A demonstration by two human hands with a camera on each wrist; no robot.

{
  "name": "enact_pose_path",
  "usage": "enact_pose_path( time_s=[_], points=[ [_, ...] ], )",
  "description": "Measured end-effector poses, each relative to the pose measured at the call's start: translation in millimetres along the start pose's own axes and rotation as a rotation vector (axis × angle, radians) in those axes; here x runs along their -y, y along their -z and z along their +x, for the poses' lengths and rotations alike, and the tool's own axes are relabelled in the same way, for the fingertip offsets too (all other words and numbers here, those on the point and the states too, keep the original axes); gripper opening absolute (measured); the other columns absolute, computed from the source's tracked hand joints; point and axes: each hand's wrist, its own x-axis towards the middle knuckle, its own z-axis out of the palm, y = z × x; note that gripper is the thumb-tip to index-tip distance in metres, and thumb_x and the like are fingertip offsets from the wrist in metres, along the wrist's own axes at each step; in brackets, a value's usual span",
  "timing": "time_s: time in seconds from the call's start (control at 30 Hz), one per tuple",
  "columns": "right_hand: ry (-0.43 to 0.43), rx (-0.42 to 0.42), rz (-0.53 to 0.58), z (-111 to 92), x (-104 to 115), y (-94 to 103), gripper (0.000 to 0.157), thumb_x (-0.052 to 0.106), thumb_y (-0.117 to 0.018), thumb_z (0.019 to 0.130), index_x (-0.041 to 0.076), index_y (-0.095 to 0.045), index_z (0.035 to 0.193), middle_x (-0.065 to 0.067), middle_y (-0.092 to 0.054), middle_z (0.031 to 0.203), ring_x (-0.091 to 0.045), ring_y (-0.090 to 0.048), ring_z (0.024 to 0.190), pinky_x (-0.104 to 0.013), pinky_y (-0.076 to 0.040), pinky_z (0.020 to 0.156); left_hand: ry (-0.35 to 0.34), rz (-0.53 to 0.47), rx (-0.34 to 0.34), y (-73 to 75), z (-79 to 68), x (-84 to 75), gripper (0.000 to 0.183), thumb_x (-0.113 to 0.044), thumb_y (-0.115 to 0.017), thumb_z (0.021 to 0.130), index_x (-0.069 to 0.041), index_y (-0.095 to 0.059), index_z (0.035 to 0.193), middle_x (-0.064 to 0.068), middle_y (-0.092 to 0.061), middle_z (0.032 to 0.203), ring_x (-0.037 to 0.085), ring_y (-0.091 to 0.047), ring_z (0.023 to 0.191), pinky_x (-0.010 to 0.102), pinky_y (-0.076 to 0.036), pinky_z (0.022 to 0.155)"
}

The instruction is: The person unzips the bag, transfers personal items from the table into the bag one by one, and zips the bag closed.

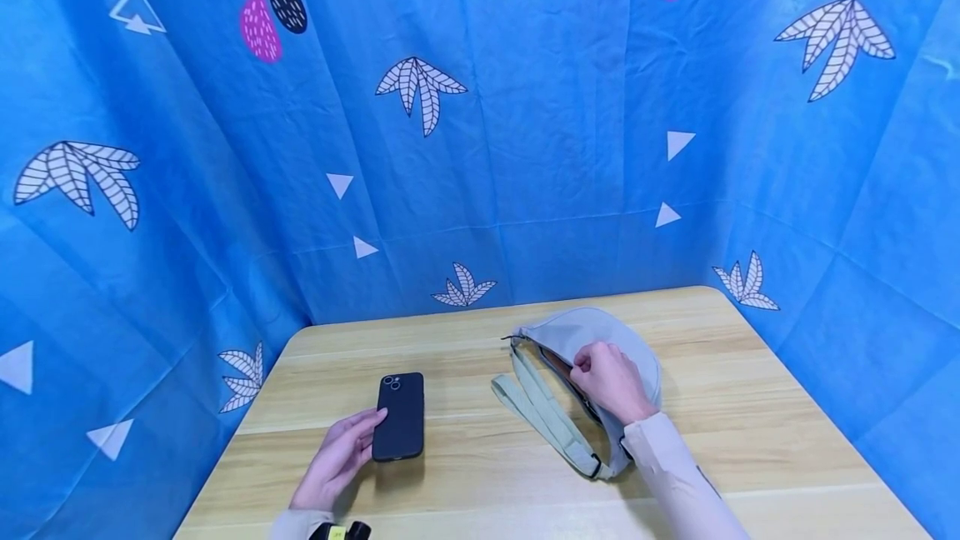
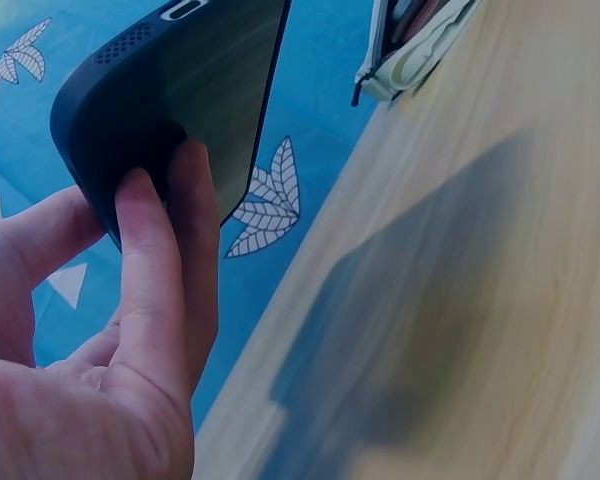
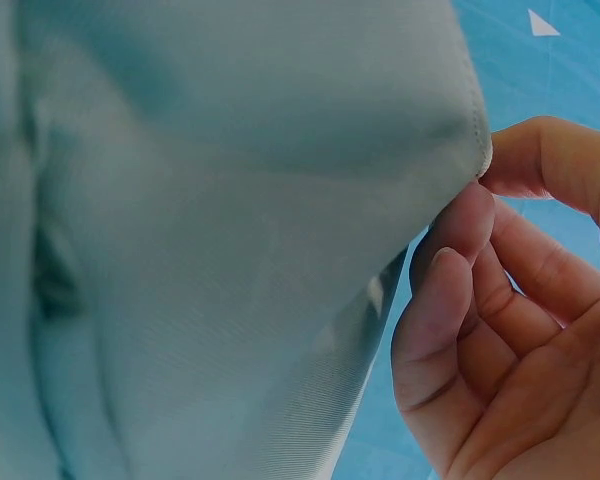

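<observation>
A black smartphone (image 1: 399, 419) is held by my left hand (image 1: 341, 457) above the table, its camera side facing up. In the left wrist view, the thumb and fingers grip the edge of the phone (image 2: 130, 110), and its shadow falls on the wood. At the right, my right hand (image 1: 611, 377) pinches the edge of the opening of a grey-green waist bag (image 1: 592, 327). The bag lies with its mouth parted and a dark brownish inside showing. Up close in the right wrist view, thumb and fingertips meet at the stitched edge of the fabric (image 3: 260, 230).
The bag's pale green strap (image 1: 547, 419) loops to its left on the wooden table (image 1: 465, 373). A blue patterned curtain (image 1: 540, 148) surrounds the far side and both flanks of the table. A black device (image 1: 341, 532) sits at the left wrist.
</observation>
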Motion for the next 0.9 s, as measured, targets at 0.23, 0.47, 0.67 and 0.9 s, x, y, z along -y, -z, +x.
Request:
enact_pose_path(
  time_s=[0.23, 0.47, 0.67, 0.9],
  points=[
    [0.000, 0.003, 0.000, 0.7, -0.1, 0.1, 0.012, 0.008, -0.071, 0.083, 0.017, -0.075, 0.075, 0.004, -0.074, 0.075, -0.010, -0.061, 0.066, -0.033, -0.053, 0.063, -0.005, -0.012, 0.001, -10.3, 3.4, -0.3, 0.037, -0.018, -0.063, 0.103, 0.000, -0.053, 0.133, -0.011, -0.070, 0.090, 0.002, -0.065, 0.081, 0.015, -0.056, 0.072],
    [0.009, -0.006, -0.006, -0.1, -1.0, 0.7, 0.014, 0.007, -0.071, 0.083, 0.017, -0.075, 0.075, 0.004, -0.073, 0.074, -0.010, -0.061, 0.065, -0.032, -0.052, 0.062, -0.025, -0.023, -0.042, -24.3, 7.1, 0.1, 0.024, -0.016, -0.068, 0.099, -0.005, -0.061, 0.120, -0.014, -0.057, 0.077, 0.000, -0.053, 0.069, 0.012, -0.045, 0.058],
    [0.007, -0.003, -0.007, 0.8, -1.0, 0.3, 0.015, 0.005, -0.070, 0.082, 0.016, -0.074, 0.074, 0.004, -0.072, 0.073, -0.011, -0.059, 0.065, -0.032, -0.051, 0.061, -0.035, -0.042, -0.003, -37.9, 9.4, -3.0, 0.018, -0.015, -0.067, 0.099, -0.007, -0.062, 0.115, -0.012, -0.061, 0.079, 0.000, -0.056, 0.070, 0.012, -0.049, 0.060],
    [0.005, -0.002, -0.013, -0.5, -1.5, 0.9, 0.015, 0.006, -0.070, 0.082, 0.018, -0.074, 0.073, 0.005, -0.072, 0.073, -0.011, -0.059, 0.065, -0.031, -0.050, 0.061, -0.036, -0.076, 0.029, -53.7, 14.3, -4.5, 0.008, -0.012, -0.066, 0.099, -0.010, -0.064, 0.106, -0.011, -0.063, 0.076, 0.001, -0.058, 0.067, 0.012, -0.050, 0.060]
  ],
)
